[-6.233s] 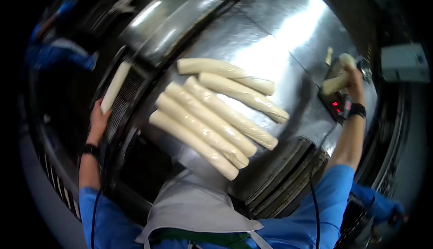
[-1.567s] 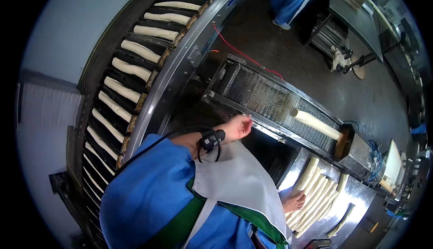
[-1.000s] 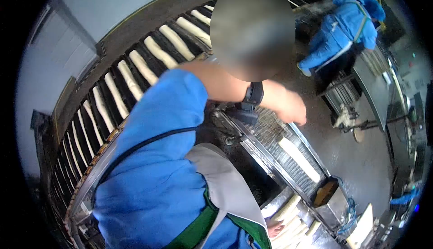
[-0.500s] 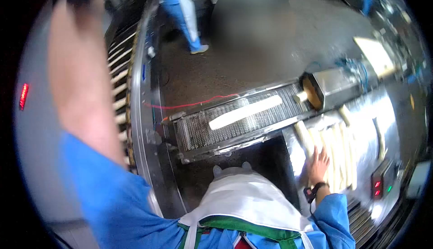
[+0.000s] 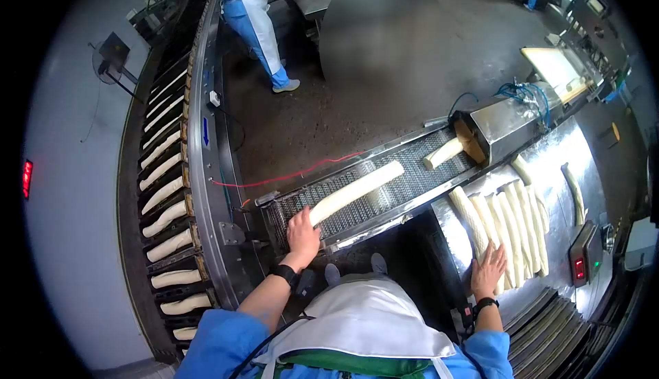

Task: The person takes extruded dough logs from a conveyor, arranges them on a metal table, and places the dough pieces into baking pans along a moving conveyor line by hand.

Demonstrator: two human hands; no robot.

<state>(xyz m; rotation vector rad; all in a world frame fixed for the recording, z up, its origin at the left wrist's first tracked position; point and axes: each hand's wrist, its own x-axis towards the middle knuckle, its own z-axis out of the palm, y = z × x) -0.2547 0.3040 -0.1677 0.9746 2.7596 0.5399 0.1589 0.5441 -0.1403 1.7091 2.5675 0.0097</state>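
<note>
a dough roll (image 5: 357, 190) is being touched by the left hand (image 5: 303, 237), its grip unclear, near the left end of the mesh belt (image 5: 408, 188). rolls (image 5: 469, 217) near the tabletop's (image 5: 559, 173) left edge are being touched by the open right hand (image 5: 489, 269); more are already being held in trays (image 5: 165, 292).

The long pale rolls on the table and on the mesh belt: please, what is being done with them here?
A person in an apron works with both bare hands. The left hand is at the near end of a long roll on the mesh belt. The right hand lies spread on the row of rolls on the metal table. Another roll sits partly inside the opening of a metal housing. At the left, more rolls lie in dark trays.
</note>
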